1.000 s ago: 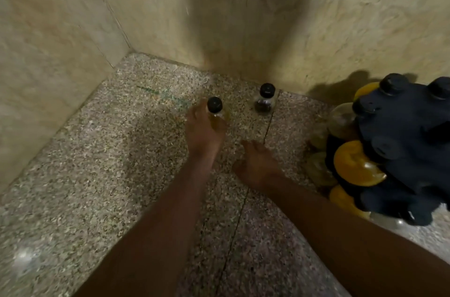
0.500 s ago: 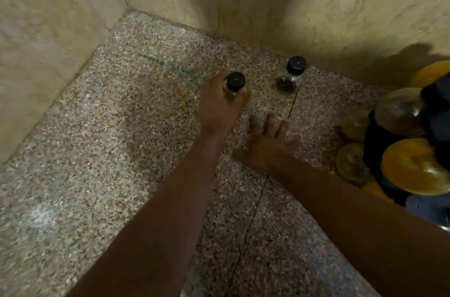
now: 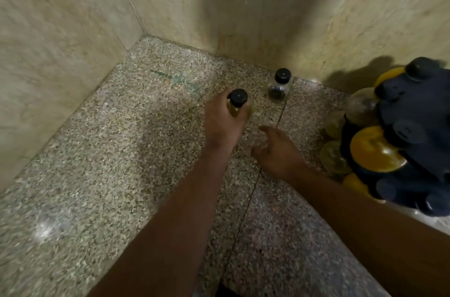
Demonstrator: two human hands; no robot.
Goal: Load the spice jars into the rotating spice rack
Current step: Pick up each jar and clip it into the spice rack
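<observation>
My left hand is wrapped around a small glass jar with a black cap and yellowish contents, standing on the speckled granite counter. A second black-capped jar with dark contents stands upright behind and to the right, near the back wall, untouched. My right hand hovers over the counter with fingers spread, holding nothing, between the held jar and the rack. The dark rotating spice rack sits at the right edge, with several jars lying in its slots, yellow and clear bottoms facing out.
Beige tiled walls close the counter in at the left and back, forming a corner. A seam in the granite runs from the far jar toward me. The rack is cut off by the right frame edge.
My right hand has lifted off the counter and turned toward the rack. My left hand keeps its hold on the yellow jar. The camera has swung slightly, showing more of the rack.
</observation>
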